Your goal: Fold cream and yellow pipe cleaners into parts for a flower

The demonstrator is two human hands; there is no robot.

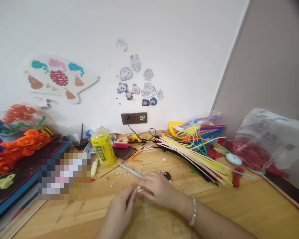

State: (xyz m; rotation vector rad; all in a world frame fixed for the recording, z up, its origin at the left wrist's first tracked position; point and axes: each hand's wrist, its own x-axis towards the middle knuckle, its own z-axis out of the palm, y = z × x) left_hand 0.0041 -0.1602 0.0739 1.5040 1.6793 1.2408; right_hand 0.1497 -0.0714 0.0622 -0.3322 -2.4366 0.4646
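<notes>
Item: pale pipe-cleaner piece (139,189), mostly hidden by fingers, exact shape unclear.
Location: between the two hands, just above the wooden tabletop (149,219).
Left hand (120,209): fingers closed on the piece from the near side.
Right hand (157,190): closed on the same piece, together with the left; silver bangle (193,211) on the wrist.
Nearby: thin pale strip (131,170) running up and left from the right fingers; small dark object (167,176) just beyond the right knuckles.
Open room: bare wood lay before the hands and toward the lower right; small scraps dotted the wood ahead.
Right bound: loose pipe-cleaner bundle (194,159), white computer mouse (233,159), plastic bag (254,142) holding red material.
Left bound: orange pipe-cleaner flowers (22,147) on a dark book (22,166); a pixelated patch (64,176) hid what lay beside them.
Rear bound: yellow bottle (102,146) and white wall (176,56).
</notes>
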